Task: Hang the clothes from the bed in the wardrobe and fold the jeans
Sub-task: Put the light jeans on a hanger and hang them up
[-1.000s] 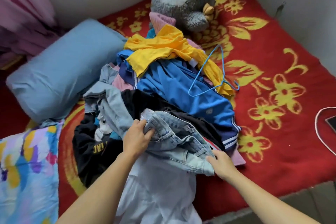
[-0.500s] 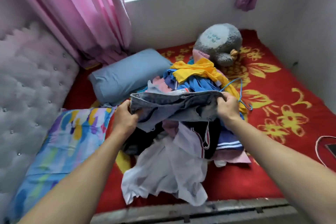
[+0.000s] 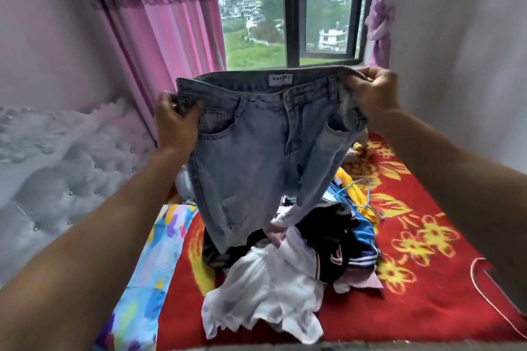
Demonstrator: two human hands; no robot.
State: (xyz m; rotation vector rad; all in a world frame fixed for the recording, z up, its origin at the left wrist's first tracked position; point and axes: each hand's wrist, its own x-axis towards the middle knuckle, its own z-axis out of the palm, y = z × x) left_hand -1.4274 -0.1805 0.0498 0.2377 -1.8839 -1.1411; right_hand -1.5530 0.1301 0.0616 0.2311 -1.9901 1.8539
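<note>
Denim jeans [image 3: 251,151] hang over the bed [image 3: 427,279], our left hand [image 3: 175,120] and right hand [image 3: 370,94] each pinching a waistband corner. Leg ends sit in the clothes pile [image 3: 271,279], so we might drag something off.

The person's left hand [image 3: 175,122] and right hand [image 3: 373,94] are bare. The left forearm [image 3: 114,222] and right forearm [image 3: 445,168] are uncovered to the frame's edges.

Jeans [image 3: 251,157] label unreadable, leg ends lost in clothes pile [image 3: 262,288]; white cable [image 3: 472,272] cut by right edge
</note>
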